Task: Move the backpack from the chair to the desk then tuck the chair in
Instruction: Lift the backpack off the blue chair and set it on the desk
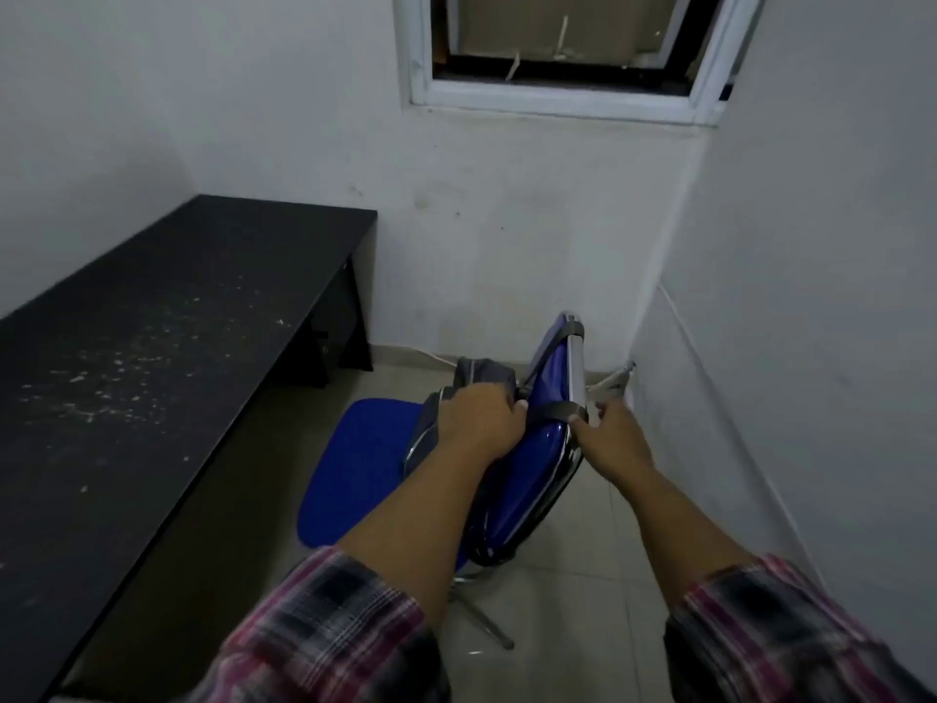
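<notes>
Room: bare white walls are seen meeting in a corner, with a window (568, 48) at twelve o'clock and pale floor tiles below.
Desk: a long black desk (152, 322) runs along the wall from nine to eleven o'clock; its top is flecked with pale specks.
Chair: a blue chair (355, 464) stands at six o'clock, apart from the desk, its backrest turned toward three o'clock.
Backpack: a grey backpack (474, 372) sits on the seat against the backrest, with a dark strap (552, 411) looped over the backrest's top edge.
Left hand: the left hand (479, 418) is closed over the bag's top, the fingers curled into the fabric.
Right hand: the right hand (616, 433) is pinched on the strap behind the backrest; how firmly cannot be told.
Handling: the fabric sags and folds, so a soft, fairly light load is judged likely, though its contents are hidden.
Hold: the top of the bag is judged the best purchase; the strap should be freed from the backrest first, or the chair may be dragged along.
</notes>
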The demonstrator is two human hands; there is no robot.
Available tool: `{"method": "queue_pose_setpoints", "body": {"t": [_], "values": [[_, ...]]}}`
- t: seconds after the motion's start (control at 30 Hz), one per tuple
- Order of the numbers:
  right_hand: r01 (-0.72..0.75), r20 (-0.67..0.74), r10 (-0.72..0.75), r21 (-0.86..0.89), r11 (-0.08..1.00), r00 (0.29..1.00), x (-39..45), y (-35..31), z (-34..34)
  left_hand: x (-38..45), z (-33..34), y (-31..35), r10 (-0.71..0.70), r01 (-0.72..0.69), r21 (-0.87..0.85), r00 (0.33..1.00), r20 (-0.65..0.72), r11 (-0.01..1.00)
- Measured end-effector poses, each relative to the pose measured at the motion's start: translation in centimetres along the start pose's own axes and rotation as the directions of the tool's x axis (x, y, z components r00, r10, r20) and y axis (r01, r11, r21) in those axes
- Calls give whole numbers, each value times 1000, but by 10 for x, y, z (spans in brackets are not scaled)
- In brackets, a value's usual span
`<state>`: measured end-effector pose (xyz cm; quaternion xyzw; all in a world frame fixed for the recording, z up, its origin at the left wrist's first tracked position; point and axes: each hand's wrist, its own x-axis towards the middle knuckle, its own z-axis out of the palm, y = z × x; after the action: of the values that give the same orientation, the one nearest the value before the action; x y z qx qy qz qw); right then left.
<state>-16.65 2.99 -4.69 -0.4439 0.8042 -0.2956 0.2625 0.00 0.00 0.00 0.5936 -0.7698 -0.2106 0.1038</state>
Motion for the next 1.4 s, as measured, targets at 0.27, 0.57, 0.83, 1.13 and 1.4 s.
{"method": "queue_pose_setpoints", "body": {"t": [0.27,0.57,0.83,1.13,1.4], "values": [[16,33,-18,42,999,999,-13,16,16,11,24,-21,-4,4,6,989,148,1000],[314,-79,-347,-281,907,934,-78,10,48,19,16,-48,71,-88,79,978,194,993],[238,35,-238,-288,928,971,-64,-33,76,27,3,-79,31,-49,81,976,217,995],[214,-275,-269,-213,953,923,-2,-63,33,58,0,-72,55,-72,68,972,229,995],[104,-139,-144,-264,959,980,102,-69,10,120,25,-63,22,-47,112,976,218,993]]}}
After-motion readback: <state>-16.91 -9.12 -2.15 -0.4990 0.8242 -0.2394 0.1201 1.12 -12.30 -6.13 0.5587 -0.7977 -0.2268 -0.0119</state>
